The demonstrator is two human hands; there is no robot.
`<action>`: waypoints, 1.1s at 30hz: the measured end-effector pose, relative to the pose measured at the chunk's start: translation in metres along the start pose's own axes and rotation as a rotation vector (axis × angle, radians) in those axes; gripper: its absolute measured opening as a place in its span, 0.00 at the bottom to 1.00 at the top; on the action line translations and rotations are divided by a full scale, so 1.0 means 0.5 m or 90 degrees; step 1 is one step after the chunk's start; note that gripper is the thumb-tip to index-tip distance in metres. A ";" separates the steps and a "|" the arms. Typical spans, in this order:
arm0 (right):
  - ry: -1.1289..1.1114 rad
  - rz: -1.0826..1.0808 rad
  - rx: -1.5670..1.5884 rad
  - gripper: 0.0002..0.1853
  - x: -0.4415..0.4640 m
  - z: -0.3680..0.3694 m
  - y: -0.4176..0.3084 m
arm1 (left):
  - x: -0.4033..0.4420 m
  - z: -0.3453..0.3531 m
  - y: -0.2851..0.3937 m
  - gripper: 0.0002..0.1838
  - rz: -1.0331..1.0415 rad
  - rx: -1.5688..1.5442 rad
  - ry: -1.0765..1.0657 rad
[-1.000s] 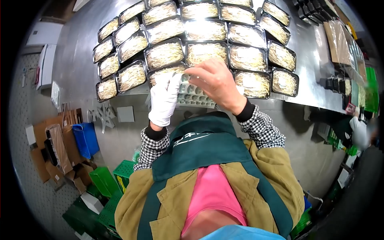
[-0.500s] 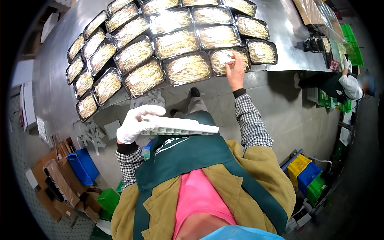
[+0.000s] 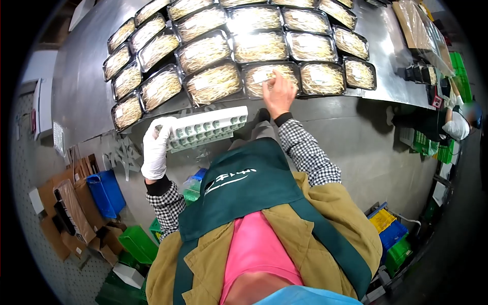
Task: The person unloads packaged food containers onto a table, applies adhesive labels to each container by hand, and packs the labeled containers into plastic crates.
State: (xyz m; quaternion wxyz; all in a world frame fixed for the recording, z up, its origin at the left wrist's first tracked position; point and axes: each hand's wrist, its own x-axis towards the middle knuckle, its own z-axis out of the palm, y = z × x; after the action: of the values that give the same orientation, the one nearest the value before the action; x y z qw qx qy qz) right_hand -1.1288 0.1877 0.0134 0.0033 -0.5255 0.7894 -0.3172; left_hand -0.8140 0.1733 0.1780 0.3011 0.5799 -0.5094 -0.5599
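My left hand [image 3: 156, 147], in a white glove, grips white sheets of labels [image 3: 208, 124] with rows of green-printed stickers, held beside the table's front edge. My bare right hand [image 3: 280, 94] reaches over a black tray of bean sprouts [image 3: 254, 87] in the front row. Its fingertips are at the tray's top, with thumb and forefinger somewhat apart; no label shows between them. A white label [image 3: 262, 75] lies left of the fingers. To the right stands another labelled tray of sprouts [image 3: 322, 84], with one more tray [image 3: 360, 73] at the row's end.
Rows of similar sprout trays [image 3: 203, 23] cover much of the metal table [image 3: 81, 91]. Small black containers [image 3: 419, 73] stand at its right end. Another person [image 3: 447, 119] works there. Blue [image 3: 104, 193] and green [image 3: 137, 244] crates and cardboard boxes [image 3: 76, 213] lie at lower left.
My right hand has moved one tray to the left along the front row. My left hand has raised and tilted the label sheets, so their printed side shows. The view has shifted.
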 end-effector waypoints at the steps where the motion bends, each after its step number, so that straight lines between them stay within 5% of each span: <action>1: 0.007 0.017 -0.031 0.22 0.009 -0.003 0.008 | 0.000 -0.005 -0.001 0.10 -0.004 -0.015 0.001; 7: 0.077 0.043 0.207 0.08 0.105 0.060 0.006 | 0.015 -0.015 -0.003 0.16 0.005 -0.038 -0.062; 10: 0.071 0.121 0.254 0.09 0.160 0.132 -0.032 | 0.035 0.006 0.025 0.15 0.045 -0.033 -0.056; 14: 0.057 0.050 -0.080 0.12 0.182 0.128 -0.043 | 0.058 0.029 0.067 0.16 0.046 -0.080 -0.030; 16: 0.077 0.023 -0.078 0.11 0.201 0.138 -0.011 | 0.072 0.028 0.071 0.13 0.078 -0.043 -0.040; 18: 0.016 0.030 0.115 0.07 0.220 0.101 -0.036 | 0.099 0.028 0.068 0.12 0.109 0.022 -0.075; 21: -0.399 0.046 0.621 0.08 0.246 -0.019 -0.201 | 0.148 0.042 0.056 0.11 0.152 0.104 -0.033; 22: -0.461 -0.083 0.630 0.09 0.252 -0.066 -0.259 | 0.161 0.047 0.061 0.10 0.162 0.139 -0.023; 26: -0.307 -0.463 0.522 0.08 0.279 -0.102 -0.370 | 0.189 0.059 0.131 0.11 0.137 0.327 -0.051; 29: -0.336 -0.394 0.571 0.03 0.313 -0.084 -0.347 | 0.208 0.060 0.133 0.11 0.190 0.296 -0.084; 31: -0.198 -0.072 0.620 0.03 0.358 0.011 -0.254 | 0.214 0.052 0.133 0.12 0.171 0.232 -0.155; 33: 0.006 -0.032 0.308 0.06 0.422 0.115 -0.119 | 0.204 0.035 0.155 0.10 0.089 0.179 -0.253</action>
State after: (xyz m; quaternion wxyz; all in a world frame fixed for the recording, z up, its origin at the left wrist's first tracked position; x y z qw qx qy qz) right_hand -1.1544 -0.0308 0.0669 0.1172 -0.5275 0.6769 -0.4998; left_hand -0.8655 0.0591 0.2110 0.1490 0.4580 -0.6704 -0.5645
